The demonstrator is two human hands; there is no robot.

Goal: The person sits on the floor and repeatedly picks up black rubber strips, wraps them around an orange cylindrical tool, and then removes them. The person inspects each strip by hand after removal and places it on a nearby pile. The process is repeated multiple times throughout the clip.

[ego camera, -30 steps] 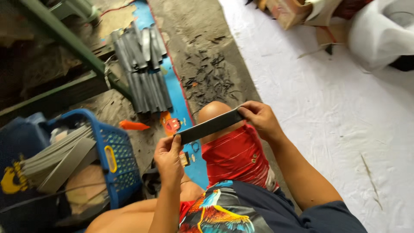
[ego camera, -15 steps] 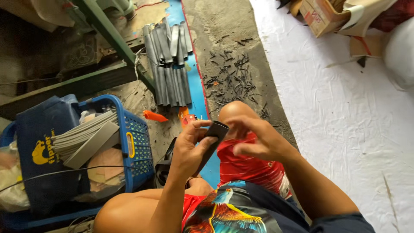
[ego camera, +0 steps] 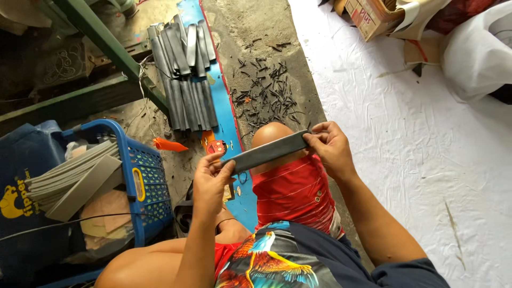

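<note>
Strip (ego camera: 265,153) of dark grey rubbery material spans the space above the person's bent knee (ego camera: 272,136), held level and slightly tilted, its right end higher than its left. The left hand (ego camera: 210,178) is clamped on the lower end, thumb on top and fingers curled beneath; the right hand (ego camera: 330,149) is closed on the upper end with a fingertip pinch. The strip appears taut between them and seems clear of the knee, though contact cannot be ruled out. Ahead on the floor lies a pile (ego camera: 184,74) of similar dark strips on a blue board (ego camera: 229,122), with small black offcuts (ego camera: 266,96) scattered on the bare concrete beside it. A blue basket (ego camera: 141,181) to the left holds paler grey sheets (ego camera: 74,178), and an orange tool (ego camera: 169,144) lies near it. A white sheet (ego camera: 416,149) covers the floor to the right. Judging from the grips, the likeliest trouble is the right end slipping free, since only fingertips hold it; a stretched strip could then snap back toward the left hand or drop among the offcuts. Uneven pull could also twist it. The cluttered floor leaves little room to set it down cleanly.
</note>
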